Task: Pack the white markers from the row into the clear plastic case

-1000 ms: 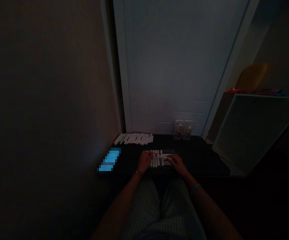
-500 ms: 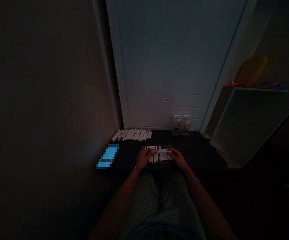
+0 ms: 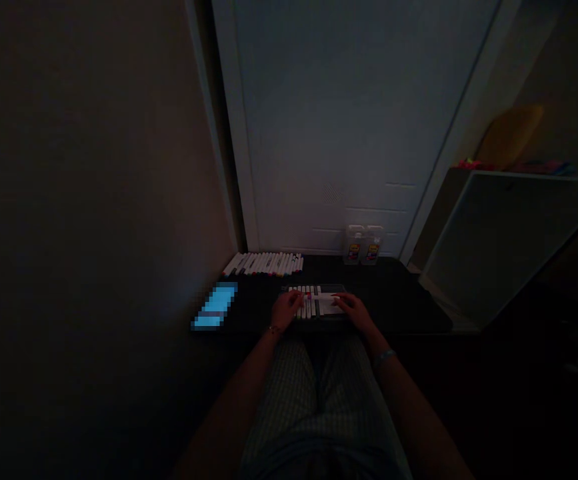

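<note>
A white marker (image 3: 325,297) with a reddish-purple band near its left end lies crosswise between my hands, over an open clear case (image 3: 339,289). My left hand (image 3: 285,311) is closed at the marker's left end, thumb and fingers pinched. At the other end, my right hand (image 3: 357,312) pinches it between thumb and fingertips. Below, several white markers (image 3: 311,309) stand side by side in the left part of the case. A pale flat surface (image 3: 329,307) shows in its right part. Dim light hides the finer details.
Several white markers with coloured ends (image 3: 266,264) lie in a row at the back left of the dark table (image 3: 399,300). Two clear plastic containers with labels (image 3: 353,250) stand against the white door. A bright pixelated screen (image 3: 215,307) lies at the left edge, beside the wall.
The view has tilted slightly, so the table sits a little higher in it. Both hands keep nearly the same place, with the marker still held between them.
</note>
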The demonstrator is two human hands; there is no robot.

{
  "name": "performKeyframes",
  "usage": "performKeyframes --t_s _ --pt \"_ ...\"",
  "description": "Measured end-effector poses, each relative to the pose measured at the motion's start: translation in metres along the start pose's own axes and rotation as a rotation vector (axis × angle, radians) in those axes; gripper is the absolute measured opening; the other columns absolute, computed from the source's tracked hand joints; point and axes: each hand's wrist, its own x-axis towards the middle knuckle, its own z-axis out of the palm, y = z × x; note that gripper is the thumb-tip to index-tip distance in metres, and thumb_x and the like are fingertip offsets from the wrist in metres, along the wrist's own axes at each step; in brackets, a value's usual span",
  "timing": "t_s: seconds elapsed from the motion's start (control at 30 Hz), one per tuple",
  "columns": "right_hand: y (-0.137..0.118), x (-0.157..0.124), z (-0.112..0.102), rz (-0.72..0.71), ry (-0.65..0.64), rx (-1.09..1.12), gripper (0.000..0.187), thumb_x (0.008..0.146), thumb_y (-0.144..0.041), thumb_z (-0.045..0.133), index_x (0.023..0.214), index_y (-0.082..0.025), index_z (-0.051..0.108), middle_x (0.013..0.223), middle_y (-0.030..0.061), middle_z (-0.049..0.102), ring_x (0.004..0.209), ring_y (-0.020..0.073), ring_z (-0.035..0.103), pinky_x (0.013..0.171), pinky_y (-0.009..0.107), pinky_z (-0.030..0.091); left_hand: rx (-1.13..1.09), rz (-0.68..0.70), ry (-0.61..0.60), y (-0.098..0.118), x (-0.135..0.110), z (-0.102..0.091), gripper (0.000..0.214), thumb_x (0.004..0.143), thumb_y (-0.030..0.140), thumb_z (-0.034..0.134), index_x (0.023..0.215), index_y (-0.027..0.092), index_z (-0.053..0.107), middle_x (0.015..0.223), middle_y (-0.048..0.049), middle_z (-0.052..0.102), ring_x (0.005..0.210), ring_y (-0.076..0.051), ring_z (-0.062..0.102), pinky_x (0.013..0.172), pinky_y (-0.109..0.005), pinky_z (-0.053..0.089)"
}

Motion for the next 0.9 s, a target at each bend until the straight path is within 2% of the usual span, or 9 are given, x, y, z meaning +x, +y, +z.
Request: performKeyframes --t_s 0.23,0.57,0.9 --pt "-0.0024 -0.0021 0.001 -0.018 0.014 -0.046 0.032 0.083 -0.048 0.049 0.093 -0.022 0.066 0.087 0.0033 0.068 0.087 0.0196 0.06 0.08 0.031 0.044 -0.013 0.006 0.007 0.0043 -0.0005 -0.0021 0.032 0.086 0.043 0.042 0.086 0.02 0.063 0.073 -0.0013 0.066 0.073 -0.016 0.06 0.065 -0.023 0.04" --pt "-0.0052 -0.0028 0.0009 -0.019 0.037 -0.111 0.029 0.083 -0.046 0.05 0.09 -0.023 0.067 0.089 0.0034 0.068 0.09 0.02 0.059 0.083 0.032 0.042 -0.031 -0.009 0.005 0.0083 -0.0018 -0.0041 0.031 0.084 0.043 0.043 0.085 0.02 0.064 0.07 -0.0011 0.065 0.069 -0.016 0.059 0.065 -0.024 0.039" --pt "-0.0079 -0.0035 0.0005 -0.019 0.048 -0.092 0.031 0.082 -0.046 0.052 0.097 -0.023 0.067 0.095 0.0039 0.067 0.09 0.0197 0.06 0.082 0.031 0.044 -0.139 -0.024 0.01 0.0047 0.0 -0.0036 0.033 0.082 0.044 0.045 0.087 0.018 0.064 0.071 -0.002 0.066 0.07 -0.017 0.062 0.065 -0.024 0.043"
